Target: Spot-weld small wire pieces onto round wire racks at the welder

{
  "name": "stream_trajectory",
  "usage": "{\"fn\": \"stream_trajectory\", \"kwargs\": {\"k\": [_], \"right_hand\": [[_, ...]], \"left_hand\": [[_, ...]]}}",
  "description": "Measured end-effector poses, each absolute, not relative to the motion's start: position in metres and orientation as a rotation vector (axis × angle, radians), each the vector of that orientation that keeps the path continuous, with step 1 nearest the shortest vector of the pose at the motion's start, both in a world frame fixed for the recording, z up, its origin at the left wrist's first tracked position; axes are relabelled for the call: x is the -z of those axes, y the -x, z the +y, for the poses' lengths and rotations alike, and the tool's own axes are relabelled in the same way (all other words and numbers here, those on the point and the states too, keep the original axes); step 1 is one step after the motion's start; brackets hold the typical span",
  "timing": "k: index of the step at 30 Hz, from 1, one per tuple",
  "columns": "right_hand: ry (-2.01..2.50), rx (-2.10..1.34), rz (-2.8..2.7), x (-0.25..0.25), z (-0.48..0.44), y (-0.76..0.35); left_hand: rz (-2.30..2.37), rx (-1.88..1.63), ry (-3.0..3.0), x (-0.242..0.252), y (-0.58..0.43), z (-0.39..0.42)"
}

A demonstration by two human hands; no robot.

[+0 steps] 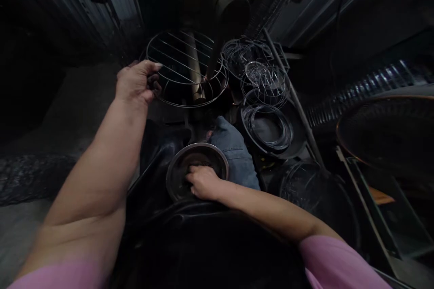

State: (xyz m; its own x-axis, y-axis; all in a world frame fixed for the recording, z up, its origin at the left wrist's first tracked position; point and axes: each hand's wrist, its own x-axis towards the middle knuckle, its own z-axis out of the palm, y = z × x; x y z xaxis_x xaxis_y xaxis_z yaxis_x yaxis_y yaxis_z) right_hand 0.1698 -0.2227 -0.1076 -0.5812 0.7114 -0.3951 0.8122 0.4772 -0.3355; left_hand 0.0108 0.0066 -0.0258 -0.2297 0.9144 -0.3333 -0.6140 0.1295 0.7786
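Note:
My left hand is stretched forward and closed on the left rim of a round wire grill that sits under a dark machine post. My right hand rests inside a shallow metal bowl close to my body, its fingers curled on something small that I cannot make out. A knee in blue jeans lies just right of the bowl.
Stacks of wire rings and finished wire grills lie to the right of the machine. A long metal rod slants across them. A large round fan guard fills the far right. Dark floor spreads on the left.

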Motion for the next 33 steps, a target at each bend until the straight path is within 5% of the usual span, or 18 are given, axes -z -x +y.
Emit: {"fn": "stream_trajectory", "kwargs": {"k": [7, 14, 18, 28, 33], "right_hand": [[-1.610, 0.949, 2.345, 0.111, -0.220, -0.172], [-2.080, 2.453, 1.388, 0.106, -0.209, -0.202], [-2.222, 2.787, 1.138, 0.102, -0.213, -0.211], [-2.585, 2.351, 1.617, 0.090, -0.220, -0.221], [-2.983, 0.957, 2.571, 0.086, -0.228, -0.262]], "left_hand": [[1.196, -1.592, -0.342, 0.022, -0.022, -0.046], [1.073, -1.621, -0.310, 0.031, -0.035, -0.056], [1.070, -1.601, -0.301, 0.033, -0.042, -0.056], [1.083, -1.604, -0.264, 0.031, -0.050, -0.058], [1.060, -1.609, -0.307, 0.032, -0.048, -0.059]]}}
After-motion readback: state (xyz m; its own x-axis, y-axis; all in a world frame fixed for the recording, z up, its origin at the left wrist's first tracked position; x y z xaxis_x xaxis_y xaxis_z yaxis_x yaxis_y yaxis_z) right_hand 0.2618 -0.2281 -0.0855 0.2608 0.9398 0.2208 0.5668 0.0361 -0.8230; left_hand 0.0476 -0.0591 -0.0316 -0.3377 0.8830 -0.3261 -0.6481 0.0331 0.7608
